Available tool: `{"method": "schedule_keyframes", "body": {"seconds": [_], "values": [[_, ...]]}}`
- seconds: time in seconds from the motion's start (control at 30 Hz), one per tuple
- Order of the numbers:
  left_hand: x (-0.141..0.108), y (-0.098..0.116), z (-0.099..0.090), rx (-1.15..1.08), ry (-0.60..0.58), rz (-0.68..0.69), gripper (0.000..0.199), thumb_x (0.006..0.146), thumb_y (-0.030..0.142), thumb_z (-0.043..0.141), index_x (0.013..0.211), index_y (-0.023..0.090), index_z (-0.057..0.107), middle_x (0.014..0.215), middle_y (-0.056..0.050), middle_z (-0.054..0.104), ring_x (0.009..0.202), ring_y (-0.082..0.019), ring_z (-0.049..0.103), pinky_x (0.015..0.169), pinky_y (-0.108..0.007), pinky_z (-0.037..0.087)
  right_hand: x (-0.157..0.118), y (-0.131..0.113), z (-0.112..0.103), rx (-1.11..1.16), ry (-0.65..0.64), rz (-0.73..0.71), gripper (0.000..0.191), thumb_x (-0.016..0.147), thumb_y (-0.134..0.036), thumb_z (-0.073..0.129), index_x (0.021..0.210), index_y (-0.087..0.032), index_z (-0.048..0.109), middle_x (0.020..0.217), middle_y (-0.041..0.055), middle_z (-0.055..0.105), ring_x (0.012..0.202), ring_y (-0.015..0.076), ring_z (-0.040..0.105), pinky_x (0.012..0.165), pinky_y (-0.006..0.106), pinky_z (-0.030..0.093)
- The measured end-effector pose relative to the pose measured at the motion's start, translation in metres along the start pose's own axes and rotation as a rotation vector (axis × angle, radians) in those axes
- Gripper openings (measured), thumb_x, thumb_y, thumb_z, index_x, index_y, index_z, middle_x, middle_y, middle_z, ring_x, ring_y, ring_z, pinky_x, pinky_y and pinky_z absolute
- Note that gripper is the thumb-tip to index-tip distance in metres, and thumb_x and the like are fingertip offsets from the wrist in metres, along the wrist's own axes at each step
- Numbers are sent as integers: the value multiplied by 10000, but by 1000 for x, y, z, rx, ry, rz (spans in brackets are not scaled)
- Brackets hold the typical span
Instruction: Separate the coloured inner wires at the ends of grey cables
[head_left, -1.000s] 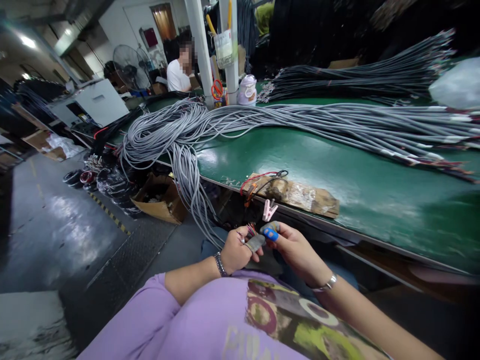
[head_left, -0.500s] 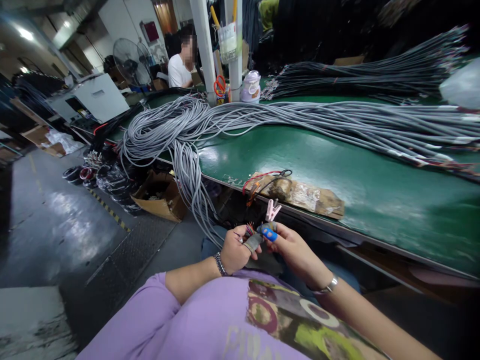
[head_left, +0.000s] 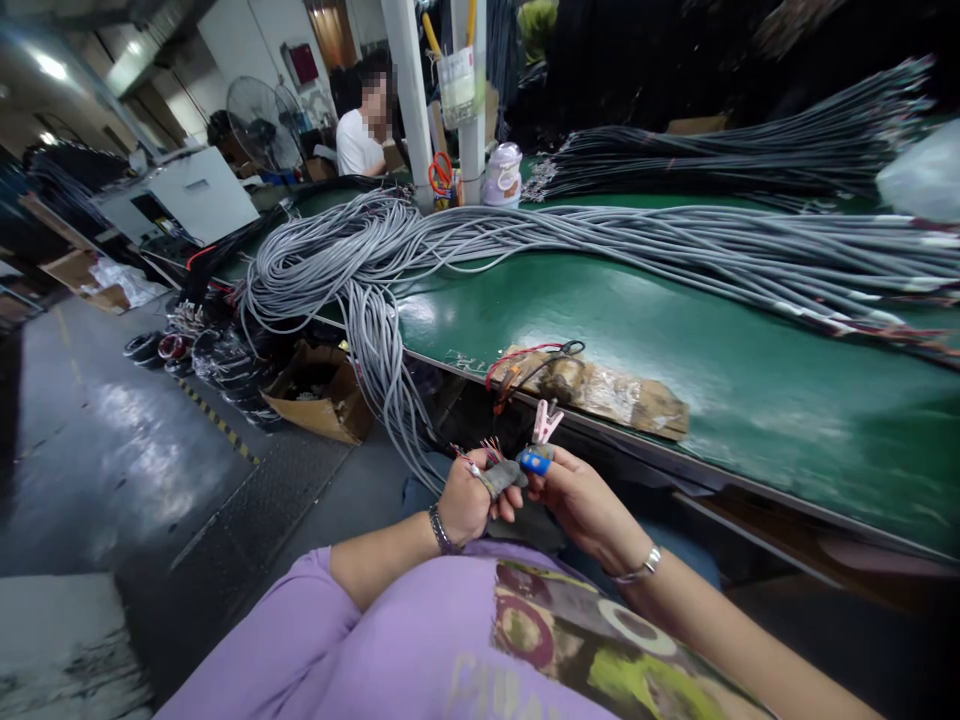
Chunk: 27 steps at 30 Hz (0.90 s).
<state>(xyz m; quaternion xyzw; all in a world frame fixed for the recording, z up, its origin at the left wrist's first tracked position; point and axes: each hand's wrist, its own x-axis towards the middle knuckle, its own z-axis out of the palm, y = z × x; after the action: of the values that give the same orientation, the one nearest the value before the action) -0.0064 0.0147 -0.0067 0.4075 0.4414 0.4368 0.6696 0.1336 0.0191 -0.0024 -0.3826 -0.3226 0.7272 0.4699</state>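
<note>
My left hand (head_left: 463, 502) is closed around a bunch of thin coloured wires (head_left: 491, 450), whose ends fan out above the fingers. A grey cover wraps its thumb (head_left: 501, 478). Close against it on the right, my right hand (head_left: 585, 495) is pinched, with a blue band (head_left: 535, 463) on its thumb and a grey cover on a finger. Whatever lies between its fingertips is hidden. A pale pink clothespin (head_left: 546, 424) stands just above my right fingertips, by the table edge. Grey cables (head_left: 382, 370) hang over the edge and run down towards my left hand.
Long grey cables (head_left: 600, 228) lie across the green table (head_left: 465, 305). A worn board (head_left: 622, 395) with red and black leads sits at the near edge. Black cable bundles (head_left: 720, 155) lie behind. A cardboard box (head_left: 319, 395) is on the floor; a person (head_left: 358, 140) sits beyond the post.
My left hand has turned slightly, so the wire ends show more spread above it. My right fingertips have shifted a little, staying close to the left thumb.
</note>
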Motion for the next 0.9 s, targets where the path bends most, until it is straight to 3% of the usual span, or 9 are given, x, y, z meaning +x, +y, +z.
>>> {"method": "schedule_keyframes", "body": {"seconds": [0.13,0.33,0.43,0.6,0.77,0.9], "values": [[1,5,2,-42,89,42,385,712,516,655,687,151,533,470,31,554,307,-64,452,301,-178,237,3,0,-8,60,58,0,281,650,-394,779,646,-185,592,596,-19,532,543,109,458,538,253,395],[-2,11,9,-72,21,38,405,697,530,664,708,141,553,481,24,565,309,-67,459,295,-180,230,17,-14,-21,123,38,61,429,706,-636,640,771,-212,645,706,19,600,583,133,515,573,274,461],[-1,13,15,-64,9,33,403,700,527,664,705,140,551,478,24,560,311,-67,460,296,-180,228,24,-20,-19,10,13,-10,446,704,-645,634,770,-204,639,655,11,573,549,132,473,548,279,439],[2,15,24,-48,23,31,390,705,515,660,702,142,542,476,24,560,308,-64,456,295,-178,216,31,-13,-14,-123,162,-208,471,736,-685,567,698,-221,635,602,9,545,555,148,468,554,285,426],[5,13,28,-34,58,35,369,718,498,646,697,147,532,477,27,561,305,-65,460,291,-175,205,38,-11,-9,153,98,-59,484,669,-687,641,751,-210,645,694,29,625,584,160,541,562,296,468],[7,7,25,-18,64,24,372,723,503,644,694,153,518,483,27,565,308,-66,463,291,-176,205,40,-13,-5,196,113,-76,432,670,-649,672,737,-225,623,654,7,600,557,153,532,545,289,471]]}}
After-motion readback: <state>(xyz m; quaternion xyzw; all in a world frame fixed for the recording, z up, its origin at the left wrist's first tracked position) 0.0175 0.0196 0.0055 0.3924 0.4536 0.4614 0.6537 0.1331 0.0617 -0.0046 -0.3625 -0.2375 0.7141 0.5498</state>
